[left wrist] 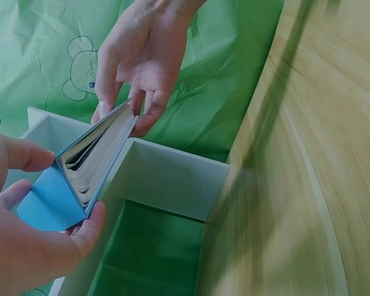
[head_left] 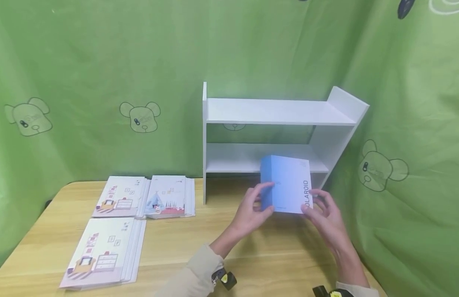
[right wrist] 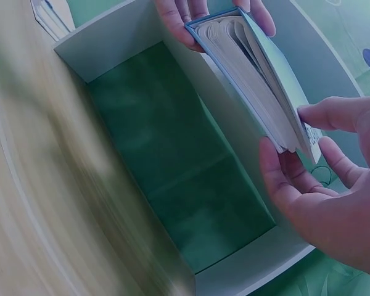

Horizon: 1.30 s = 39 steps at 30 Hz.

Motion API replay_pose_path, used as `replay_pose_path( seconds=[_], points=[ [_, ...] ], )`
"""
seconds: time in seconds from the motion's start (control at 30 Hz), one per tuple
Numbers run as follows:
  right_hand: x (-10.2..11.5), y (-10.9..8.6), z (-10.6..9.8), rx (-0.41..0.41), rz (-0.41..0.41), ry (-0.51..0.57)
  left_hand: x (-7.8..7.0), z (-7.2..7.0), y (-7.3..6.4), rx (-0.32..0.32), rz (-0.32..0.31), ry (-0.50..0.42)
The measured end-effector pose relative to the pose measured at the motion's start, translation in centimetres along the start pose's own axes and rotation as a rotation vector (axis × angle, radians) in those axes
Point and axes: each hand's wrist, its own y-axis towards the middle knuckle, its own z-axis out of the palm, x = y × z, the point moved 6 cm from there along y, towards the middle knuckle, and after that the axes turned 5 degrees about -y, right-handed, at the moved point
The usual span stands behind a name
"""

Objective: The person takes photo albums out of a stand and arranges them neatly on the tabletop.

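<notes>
A thick blue photo album (head_left: 289,185) with "OLAROID" showing on its cover is held up in front of the white two-tier shelf (head_left: 266,111). On the spine side, my left hand (head_left: 250,210) grips it between thumb and fingers. My right hand (head_left: 329,220) pinches the opposite edge, thumb over the cover. The left wrist view shows the album (left wrist: 102,157) from its end, with the pages slightly fanned between the covers. In the right wrist view the page block (right wrist: 246,80) faces the camera, and the right fingers (right wrist: 274,169) lie under the far cover.
Three stacks of illustrated booklets lie on the left of the wooden table (head_left: 185,255): a back-left stack (head_left: 119,196), one beside it (head_left: 166,196) and a front stack (head_left: 101,251). A green curtain (head_left: 103,62) hangs behind and to the right, close to the shelf.
</notes>
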Motion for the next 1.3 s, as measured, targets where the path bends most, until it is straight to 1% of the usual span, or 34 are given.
replay_pose_path(
  seconds=[0.13,0.23,0.33,0.43,0.6,0.8,0.97,1.1,1.3],
  points=[
    [0.2,-0.1,0.5,0.012,-0.004,-0.036,-0.1,-0.4,-0.5,0.000,-0.002,0.009],
    [0.4,-0.3,0.9,0.019,0.003,-0.076,-0.3,-0.8,-0.9,0.000,-0.008,0.012],
    [0.5,-0.4,1.3,0.029,0.013,-0.094,-0.4,-1.3,-1.4,0.003,-0.006,0.011],
    [0.4,-0.6,1.8,0.037,0.026,-0.143,-0.2,-1.8,-1.8,0.006,-0.006,0.006],
    [-0.3,-0.7,2.6,0.052,0.041,-0.203,0.3,-2.6,-2.7,-0.007,-0.009,0.002],
    [-0.6,-0.8,3.5,0.071,0.034,-0.192,0.7,-3.1,-3.4,-0.024,-0.009,-0.012],
    [-0.5,-1.0,4.4,0.082,0.031,-0.189,0.7,-3.9,-4.1,-0.026,-0.027,0.006],
    [-0.8,-1.0,5.1,0.089,0.021,-0.184,0.7,-4.5,-4.6,-0.030,-0.027,0.011],
    [-1.1,-1.2,5.7,0.098,0.010,-0.178,1.0,-4.9,-4.9,-0.031,-0.038,0.016]
  ],
)
